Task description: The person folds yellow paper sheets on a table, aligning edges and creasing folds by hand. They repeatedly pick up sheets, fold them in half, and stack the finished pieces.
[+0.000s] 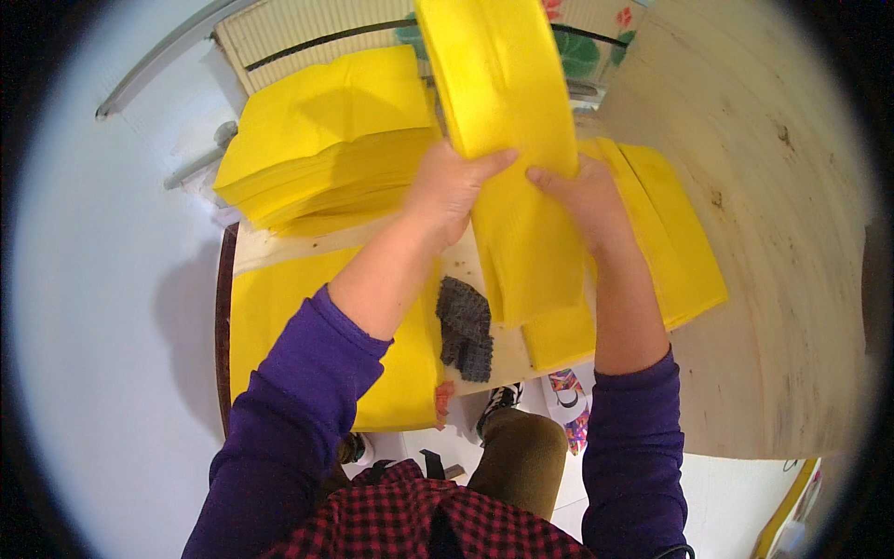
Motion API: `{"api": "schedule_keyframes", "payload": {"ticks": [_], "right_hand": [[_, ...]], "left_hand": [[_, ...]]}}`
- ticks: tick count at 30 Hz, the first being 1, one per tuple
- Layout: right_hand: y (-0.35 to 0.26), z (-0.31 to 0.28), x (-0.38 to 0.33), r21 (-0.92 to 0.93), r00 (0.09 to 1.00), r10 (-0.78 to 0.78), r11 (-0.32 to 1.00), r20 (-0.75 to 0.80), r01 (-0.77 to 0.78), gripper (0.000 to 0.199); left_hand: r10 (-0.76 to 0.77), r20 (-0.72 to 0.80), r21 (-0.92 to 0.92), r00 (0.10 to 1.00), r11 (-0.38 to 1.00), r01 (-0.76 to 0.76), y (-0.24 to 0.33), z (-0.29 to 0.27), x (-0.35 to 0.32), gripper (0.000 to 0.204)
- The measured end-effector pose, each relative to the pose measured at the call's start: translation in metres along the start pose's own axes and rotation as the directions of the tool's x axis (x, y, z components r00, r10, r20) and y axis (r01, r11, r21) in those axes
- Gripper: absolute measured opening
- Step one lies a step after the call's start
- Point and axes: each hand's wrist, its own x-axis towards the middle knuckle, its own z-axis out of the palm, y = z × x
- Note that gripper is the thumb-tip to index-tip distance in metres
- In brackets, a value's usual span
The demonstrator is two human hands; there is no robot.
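Both my hands grip a long, thick bundle of folded yellow cloth [507, 84], raised over the table and tilted away from me. My left hand [452, 191] is closed round its left edge, thumb lying across the top. Opposite it, my right hand [587, 200] clasps the right edge, with its thumb on the upper face. Fingers of both hands are partly hidden beneath the cloth. The bundle's lower end hangs toward me beside a crumpled dark grey rag [464, 326] on the wooden table [507, 349].
A tall stack of yellow cloth [326, 102] stands at the back left. Another yellow pile [396, 391] lies at the front left, and more folded yellow cloth [675, 233] sits on the right. A wooden board [773, 279] takes up the right side; a ribbed, flower-patterned panel [307, 42] is behind.
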Motion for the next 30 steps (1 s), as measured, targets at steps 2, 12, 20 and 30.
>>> {"api": "schedule_keyframes", "payload": {"ticks": [2,12,20,30], "right_hand": [[0.016,-0.007,-0.007,-0.095,0.999,0.037,0.995,0.008,-0.036,0.03],[0.132,-0.023,-0.136,-0.196,0.985,0.17,0.967,0.015,-0.164,0.035],[0.169,-0.013,-0.194,0.41,0.945,0.312,0.878,-0.097,-0.248,0.025],[0.204,-0.037,-0.178,0.363,0.851,0.372,0.901,-0.371,-0.236,0.028]], "left_hand": [[-0.121,-0.11,-0.019,0.987,0.993,0.12,-0.017,0.006,-0.004,0.034],[-0.377,-0.28,-0.103,0.883,0.926,0.363,-0.082,-0.019,-0.026,0.033],[-0.519,-0.243,-0.13,0.82,0.855,0.502,-0.121,-0.021,-0.029,0.035],[-0.569,-0.242,-0.061,0.786,0.817,0.574,-0.18,0.001,0.012,0.036]]}}
